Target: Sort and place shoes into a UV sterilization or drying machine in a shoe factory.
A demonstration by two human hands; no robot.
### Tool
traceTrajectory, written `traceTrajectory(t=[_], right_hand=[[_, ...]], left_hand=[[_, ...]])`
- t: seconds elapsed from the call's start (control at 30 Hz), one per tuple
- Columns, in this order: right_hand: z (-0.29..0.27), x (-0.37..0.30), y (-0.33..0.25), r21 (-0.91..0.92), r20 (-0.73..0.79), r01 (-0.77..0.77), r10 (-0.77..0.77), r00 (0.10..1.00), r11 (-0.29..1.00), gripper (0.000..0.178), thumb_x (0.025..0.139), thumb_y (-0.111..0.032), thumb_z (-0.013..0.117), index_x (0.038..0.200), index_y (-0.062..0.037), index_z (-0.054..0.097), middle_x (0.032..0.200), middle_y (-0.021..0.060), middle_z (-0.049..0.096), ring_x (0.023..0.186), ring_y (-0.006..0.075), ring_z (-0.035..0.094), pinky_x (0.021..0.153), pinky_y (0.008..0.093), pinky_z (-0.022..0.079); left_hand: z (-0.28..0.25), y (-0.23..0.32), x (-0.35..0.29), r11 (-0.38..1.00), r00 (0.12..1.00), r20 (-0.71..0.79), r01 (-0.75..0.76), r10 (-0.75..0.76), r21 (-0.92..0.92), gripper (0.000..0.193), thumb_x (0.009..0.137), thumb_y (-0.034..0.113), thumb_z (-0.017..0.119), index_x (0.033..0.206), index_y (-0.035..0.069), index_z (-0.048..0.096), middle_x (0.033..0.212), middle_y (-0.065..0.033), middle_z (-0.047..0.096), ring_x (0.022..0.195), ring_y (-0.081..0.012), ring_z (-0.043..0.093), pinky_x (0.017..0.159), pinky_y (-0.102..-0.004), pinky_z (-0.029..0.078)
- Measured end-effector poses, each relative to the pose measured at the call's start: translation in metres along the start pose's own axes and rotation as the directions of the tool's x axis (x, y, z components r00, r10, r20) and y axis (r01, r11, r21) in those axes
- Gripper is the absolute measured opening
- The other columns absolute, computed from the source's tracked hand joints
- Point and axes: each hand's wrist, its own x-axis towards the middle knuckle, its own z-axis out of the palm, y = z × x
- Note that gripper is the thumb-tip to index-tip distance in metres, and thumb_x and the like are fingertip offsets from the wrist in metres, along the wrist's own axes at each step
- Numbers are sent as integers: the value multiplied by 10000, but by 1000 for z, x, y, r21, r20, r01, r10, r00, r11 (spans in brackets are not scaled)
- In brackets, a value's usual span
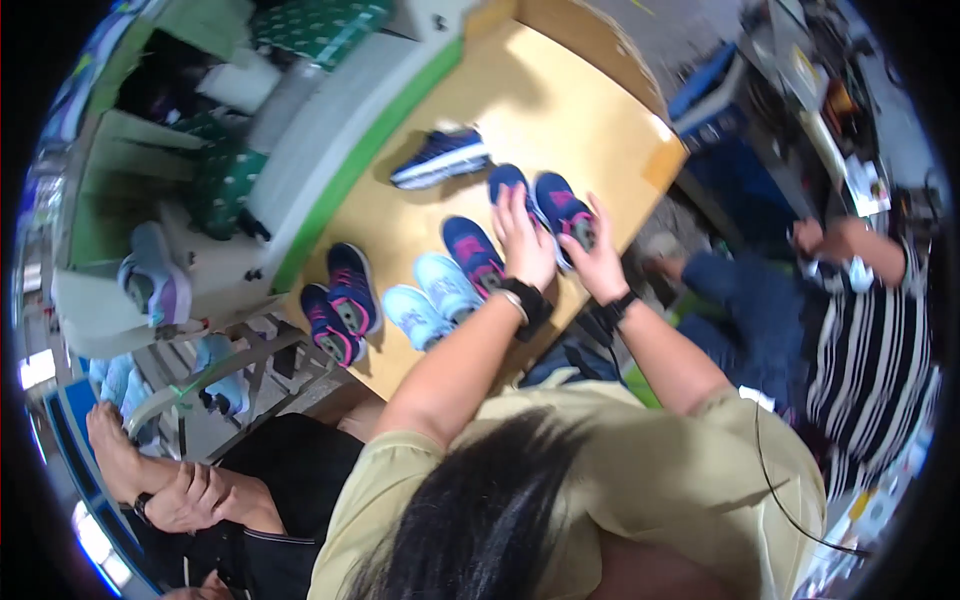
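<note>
Left hand (pixel 522 240) lies flat, fingers spread, on the navy-and-pink mesh sneakers (pixel 540 205) at the right edge of the tan wooden table (pixel 560 110); no closed grip. Right hand (pixel 597 262) is wrapped round the heel of the right shoe of that pair. Likely light, with soft uppers and stiffer soles; heel collar looks the best hold. Just left sit a single navy shoe (pixel 472 252) and a pale blue pair (pixel 430 300).
</note>
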Motion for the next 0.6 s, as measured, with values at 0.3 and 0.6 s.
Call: traceTrajectory(t=[0.3,0.6], right_hand=[[71,156,-219,224,-149,647,-631,762,729,499,851,-186,744,1238,5,493,1135,124,578,1070,228,574,961,347,444],[198,242,-317,394,601,222,-432,672,892,577,933,-81,519,1472,-20,323,1448,207,454,1362,314,418,1116,379,344]], left_hand=[[-232,84,86,982,829,-542,-186,138,-34,469,867,-69,483,1330,2,457,1385,-150,466,1286,-254,465,1120,-369,317],[-477,-130,201,642,905,-329,86,269,762,454,958,396,503,1335,146,547,1488,-312,323,1358,-454,339,1110,-467,342]])
